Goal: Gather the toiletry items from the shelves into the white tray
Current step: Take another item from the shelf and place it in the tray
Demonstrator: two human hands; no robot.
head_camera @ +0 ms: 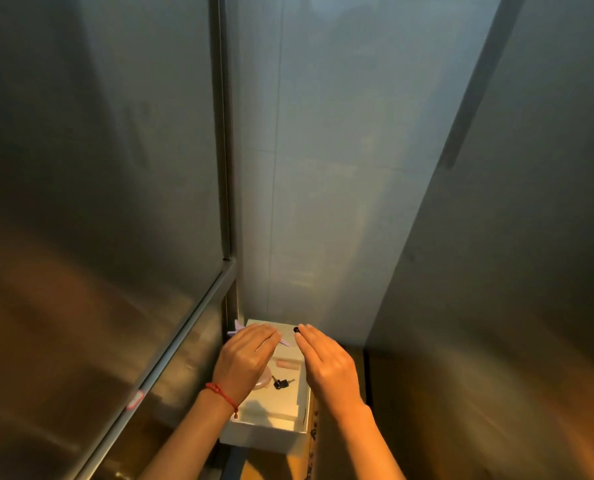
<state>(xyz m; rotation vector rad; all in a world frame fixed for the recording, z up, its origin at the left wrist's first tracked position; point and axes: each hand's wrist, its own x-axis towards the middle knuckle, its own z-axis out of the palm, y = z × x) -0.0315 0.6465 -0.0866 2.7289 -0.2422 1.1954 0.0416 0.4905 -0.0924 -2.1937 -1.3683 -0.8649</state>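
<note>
Reaching down between a steel cabinet edge (224,202) and a grey wall panel, little side room. Left hand (245,358) pinching a lilac stick-shaped item (237,329), long axis left-to-right, over white tray (267,433). Right hand (326,362) holding small black object (295,329). Pink tube (287,364), keys (282,383) inside.
</note>
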